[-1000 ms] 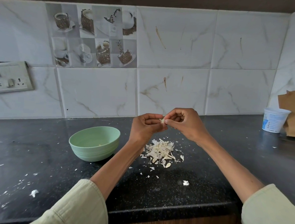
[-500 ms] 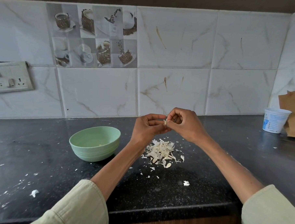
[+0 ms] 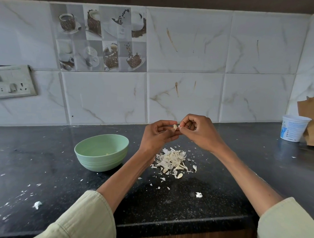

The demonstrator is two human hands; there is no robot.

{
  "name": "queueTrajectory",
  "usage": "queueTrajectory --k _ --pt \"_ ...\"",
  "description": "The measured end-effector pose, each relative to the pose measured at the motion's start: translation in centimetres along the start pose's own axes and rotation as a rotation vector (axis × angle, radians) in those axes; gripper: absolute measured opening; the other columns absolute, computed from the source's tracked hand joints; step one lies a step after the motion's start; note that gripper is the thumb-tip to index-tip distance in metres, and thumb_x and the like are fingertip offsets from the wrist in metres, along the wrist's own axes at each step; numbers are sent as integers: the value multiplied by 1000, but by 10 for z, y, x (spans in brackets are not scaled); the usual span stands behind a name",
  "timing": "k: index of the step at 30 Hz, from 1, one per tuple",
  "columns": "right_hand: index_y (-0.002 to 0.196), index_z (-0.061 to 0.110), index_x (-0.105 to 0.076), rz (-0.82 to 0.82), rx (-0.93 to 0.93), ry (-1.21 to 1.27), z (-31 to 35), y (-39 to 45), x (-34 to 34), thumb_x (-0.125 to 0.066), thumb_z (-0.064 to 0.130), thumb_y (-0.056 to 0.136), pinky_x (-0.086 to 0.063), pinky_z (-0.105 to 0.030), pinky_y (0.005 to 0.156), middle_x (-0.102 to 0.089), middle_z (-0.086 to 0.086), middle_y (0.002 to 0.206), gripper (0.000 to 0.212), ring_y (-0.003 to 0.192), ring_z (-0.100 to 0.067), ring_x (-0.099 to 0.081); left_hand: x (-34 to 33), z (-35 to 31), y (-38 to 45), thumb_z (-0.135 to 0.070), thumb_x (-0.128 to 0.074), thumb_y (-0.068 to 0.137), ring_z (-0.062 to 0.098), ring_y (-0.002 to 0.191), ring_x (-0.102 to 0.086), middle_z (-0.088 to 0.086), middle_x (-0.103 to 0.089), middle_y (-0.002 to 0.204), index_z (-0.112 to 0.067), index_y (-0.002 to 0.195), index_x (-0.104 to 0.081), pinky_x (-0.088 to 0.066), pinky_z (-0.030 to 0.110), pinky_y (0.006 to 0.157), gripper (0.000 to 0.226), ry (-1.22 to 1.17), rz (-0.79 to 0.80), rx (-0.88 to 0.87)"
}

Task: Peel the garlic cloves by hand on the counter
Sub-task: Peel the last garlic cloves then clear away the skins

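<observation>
- Left hand [image 3: 156,135] fingers pinch garlic clove [image 3: 175,127]; right hand [image 3: 200,132] fingers pinch its skin.
- Peel pile [image 3: 172,160] below, mid-desk [image 3: 42,167]; green bowl [image 3: 101,152] left.

Pale green sleeves [image 3: 87,216], bare forearms.

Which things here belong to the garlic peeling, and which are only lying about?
Belong to the job:
garlic clove, held by left hand, picked at by right hand
pile of peels
green bowl

Only lying about:
white plastic cup
brown cardboard
wall socket
</observation>
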State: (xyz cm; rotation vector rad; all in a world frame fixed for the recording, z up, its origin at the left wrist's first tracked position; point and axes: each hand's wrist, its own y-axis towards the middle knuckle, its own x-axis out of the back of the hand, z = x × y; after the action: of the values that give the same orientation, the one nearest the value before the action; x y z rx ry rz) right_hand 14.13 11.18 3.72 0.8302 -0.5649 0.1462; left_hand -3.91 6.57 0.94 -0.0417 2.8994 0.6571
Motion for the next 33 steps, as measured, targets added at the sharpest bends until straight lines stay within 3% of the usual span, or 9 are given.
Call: queueTrajectory --k 7,14,19,21,25,28,33 --pt "85 25 -74 32 8 -10 -1 1 2 -76 15 91 -47 -13 63 -71 12 77 12 65 1 -60 1 0 1 4 -71 96 35 100 -78 27 -76 109 6 122 -67 -64 37 90 27 -26 -10 9" --pt "89 25 -75 -19 4 66 -2 3 2 -78 31 94 -62 -44 74 -74 7 82 9 76 -23 -70 3 5 4 -3 -79 92 29 98 -78 18 -79 101 -1 114 -74 -63 35 91 23 156 -36 -81" --pt "91 22 -75 42 -4 53 -3 1 -1 -80 41 90 -57 -26 68 -77 4 80 20 68 -10 -69 7 6 8 -6 -88 84 21 93 -77 6 -80 94 -15 114 -77 -63 33 87 33 299 -127 -137" --pt "93 20 -73 77 -18 49 -2 1 -2 -76 42 94 -56 -23 66 -77 2 78 22 68 -13 -72 7 6 8 -8 -89 83 20 91 -77 6 -80 92 -15 113 -77 -64 33 86 34 318 -147 -151" --pt "91 23 -70 142 -10 -32 -5 -1 -6 -62 47 104 -55 -25 65 -74 4 76 28 67 -12 -72 6 5 6 -13 -89 84 21 86 -77 4 -79 86 -14 106 -78 -64 30 81 24 386 -175 -201" --pt "88 19 -67 171 43 -71 -6 -2 -10 -53 35 111 -57 -36 63 -71 1 71 30 64 -16 -70 6 6 6 -17 -85 89 21 81 -76 3 -79 81 -12 98 -80 -63 29 78 12 453 -151 -225" --pt "88 26 -66 114 102 -141 -9 1 -10 -57 30 109 -55 -38 64 -69 4 69 23 62 -16 -66 5 11 6 -30 -78 95 14 74 -75 3 -79 79 -9 92 -80 -59 23 72 21 485 -121 -170"
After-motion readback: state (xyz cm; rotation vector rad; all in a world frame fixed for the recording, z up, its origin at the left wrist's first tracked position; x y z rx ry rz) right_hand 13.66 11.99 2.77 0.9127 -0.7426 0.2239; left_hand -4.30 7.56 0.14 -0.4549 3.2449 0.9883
